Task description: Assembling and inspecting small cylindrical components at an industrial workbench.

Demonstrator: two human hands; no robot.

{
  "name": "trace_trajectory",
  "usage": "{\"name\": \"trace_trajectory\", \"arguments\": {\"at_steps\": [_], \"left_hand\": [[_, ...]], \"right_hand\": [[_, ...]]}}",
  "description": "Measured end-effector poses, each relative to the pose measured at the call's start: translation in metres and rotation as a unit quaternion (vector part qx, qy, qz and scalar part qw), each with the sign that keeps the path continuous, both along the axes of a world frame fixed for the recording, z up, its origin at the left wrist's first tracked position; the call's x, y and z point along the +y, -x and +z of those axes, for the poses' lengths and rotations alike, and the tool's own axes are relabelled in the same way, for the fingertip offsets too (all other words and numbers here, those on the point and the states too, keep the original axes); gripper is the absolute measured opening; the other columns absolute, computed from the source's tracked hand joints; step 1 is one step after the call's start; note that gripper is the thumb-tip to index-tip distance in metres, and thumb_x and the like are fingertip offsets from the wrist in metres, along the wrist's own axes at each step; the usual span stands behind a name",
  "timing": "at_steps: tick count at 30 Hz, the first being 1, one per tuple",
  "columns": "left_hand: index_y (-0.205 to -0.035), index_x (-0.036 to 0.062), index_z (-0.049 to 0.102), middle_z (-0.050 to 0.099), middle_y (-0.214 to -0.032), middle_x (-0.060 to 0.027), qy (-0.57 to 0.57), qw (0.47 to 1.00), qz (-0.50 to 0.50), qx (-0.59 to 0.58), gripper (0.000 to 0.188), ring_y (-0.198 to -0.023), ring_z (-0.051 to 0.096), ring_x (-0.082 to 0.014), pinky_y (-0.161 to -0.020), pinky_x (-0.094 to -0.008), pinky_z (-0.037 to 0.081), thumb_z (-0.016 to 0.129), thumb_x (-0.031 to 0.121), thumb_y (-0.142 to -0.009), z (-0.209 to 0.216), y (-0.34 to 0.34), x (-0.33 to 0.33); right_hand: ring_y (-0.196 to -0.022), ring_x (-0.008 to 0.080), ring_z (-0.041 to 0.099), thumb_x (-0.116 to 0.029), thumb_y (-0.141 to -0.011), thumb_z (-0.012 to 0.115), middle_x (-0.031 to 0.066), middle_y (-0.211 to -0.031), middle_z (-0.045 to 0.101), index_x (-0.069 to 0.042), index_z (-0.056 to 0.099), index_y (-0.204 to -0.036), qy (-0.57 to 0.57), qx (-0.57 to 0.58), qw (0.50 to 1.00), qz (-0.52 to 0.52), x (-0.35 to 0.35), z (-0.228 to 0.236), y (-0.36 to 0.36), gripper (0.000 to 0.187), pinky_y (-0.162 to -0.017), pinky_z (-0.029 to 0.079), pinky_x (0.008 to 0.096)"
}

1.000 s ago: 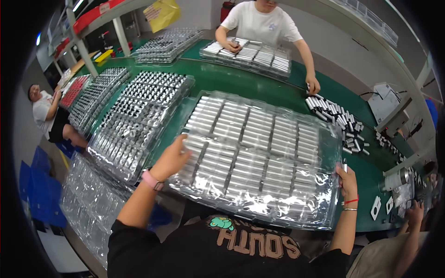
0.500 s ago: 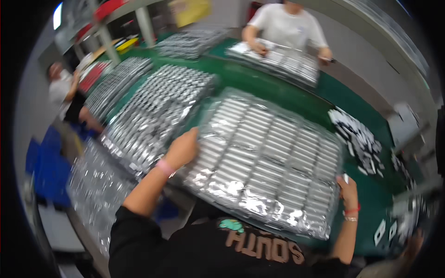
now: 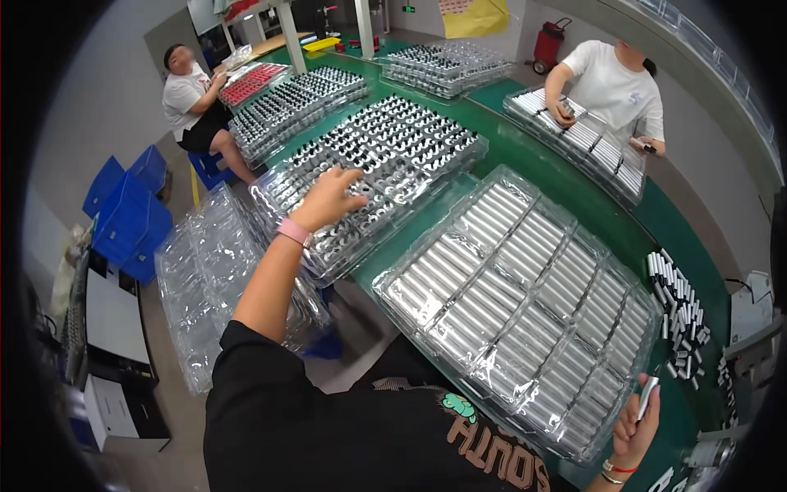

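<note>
A clear plastic tray [image 3: 525, 295] packed with rows of silver cylinders lies on the green table right in front of me. My left hand [image 3: 328, 199], with a pink band at the wrist, reaches over a second clear tray [image 3: 373, 164] filled with dark and silver parts, fingers spread and resting on it. My right hand [image 3: 635, 422] is at the near right corner of the silver tray and pinches a small silver cylinder [image 3: 648, 396] upright.
Loose black and silver cylinders [image 3: 680, 312] are heaped at the table's right. Empty clear trays [image 3: 201, 279] are stacked left of me, beside blue crates [image 3: 131, 213]. Two other people work at further trays at the far left and far right.
My left hand has left the silver tray's left edge and moved left onto the neighbouring tray. My view has swung left. The right hand stays at the tray's near right corner.
</note>
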State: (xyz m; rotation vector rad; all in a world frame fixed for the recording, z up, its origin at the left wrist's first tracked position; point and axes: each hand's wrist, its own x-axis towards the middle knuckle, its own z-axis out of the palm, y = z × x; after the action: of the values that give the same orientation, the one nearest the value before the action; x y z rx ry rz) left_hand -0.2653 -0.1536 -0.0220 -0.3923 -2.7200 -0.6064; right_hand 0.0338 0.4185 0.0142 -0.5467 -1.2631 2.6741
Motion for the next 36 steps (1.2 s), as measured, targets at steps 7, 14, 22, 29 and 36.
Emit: {"name": "trace_trajectory", "arguments": {"at_steps": [7, 14, 22, 29, 36], "left_hand": [[-0.104, 0.0171, 0.057, 0.057, -0.088, -0.0105, 0.218, 0.971, 0.006, 0.102, 0.03, -0.077, 0.058, -0.0304, -0.063, -0.04, 0.047, 0.057, 0.039, -0.085, -0.038, 0.024, 0.017], [-0.093, 0.0127, 0.053, 0.058, -0.072, -0.0079, 0.233, 0.964, -0.014, 0.128, 0.02, -0.058, 0.058, -0.0279, -0.051, -0.039, 0.047, 0.053, 0.032, -0.087, -0.043, 0.022, -0.003], [-0.097, 0.0062, 0.056, 0.058, -0.066, -0.0076, -0.183, 0.982, 0.044, 0.013, 0.021, -0.054, 0.053, -0.0191, -0.051, -0.0323, 0.042, 0.048, 0.026, -0.094, 0.003, 0.035, 0.024], [-0.107, 0.0076, 0.055, 0.059, -0.066, -0.005, -0.119, 0.92, -0.294, -0.229, 0.024, -0.054, 0.055, -0.0184, -0.05, -0.0313, 0.043, 0.05, 0.026, -0.093, 0.03, -0.066, 0.235], [-0.1, 0.0085, 0.057, 0.063, -0.073, -0.0068, 0.097, 0.87, -0.476, 0.08, 0.016, -0.057, 0.057, -0.0235, -0.055, -0.0326, 0.045, 0.057, 0.02, -0.089, -0.014, -0.113, 0.295]], "right_hand": [[-0.044, 0.008, 0.037, -0.017, -0.095, 0.049, 0.0007, -0.061, 0.047, -0.004, 0.058, -0.108, -0.048, 0.045, 0.988, 0.138, -0.02, 0.003, 0.008, 0.02, -0.037, 0.031, 0.0205], [-0.039, 0.0022, 0.027, -0.017, -0.099, 0.044, -0.0033, -0.057, 0.039, -0.007, 0.051, -0.116, -0.133, 0.039, 0.986, 0.096, -0.013, -0.005, -0.004, 0.021, -0.032, 0.02, 0.0159], [-0.037, 0.0004, 0.023, -0.02, -0.098, 0.043, -0.005, -0.053, 0.036, -0.001, 0.052, -0.118, 0.017, -0.008, 0.999, -0.043, -0.055, 0.023, -0.008, 0.029, -0.03, 0.015, 0.0157], [-0.04, 0.0039, 0.032, -0.029, -0.096, 0.041, 0.001, -0.062, 0.046, 0.002, 0.056, -0.11, 0.196, 0.026, 0.971, 0.131, -0.066, -0.004, 0.012, 0.036, -0.032, 0.023, 0.0155], [-0.045, 0.0046, 0.036, -0.021, -0.094, 0.043, 0.0044, -0.07, 0.049, 0.002, 0.053, -0.108, 0.277, -0.044, 0.955, 0.097, -0.078, -0.022, 0.007, 0.028, -0.036, 0.029, 0.0157]]}}
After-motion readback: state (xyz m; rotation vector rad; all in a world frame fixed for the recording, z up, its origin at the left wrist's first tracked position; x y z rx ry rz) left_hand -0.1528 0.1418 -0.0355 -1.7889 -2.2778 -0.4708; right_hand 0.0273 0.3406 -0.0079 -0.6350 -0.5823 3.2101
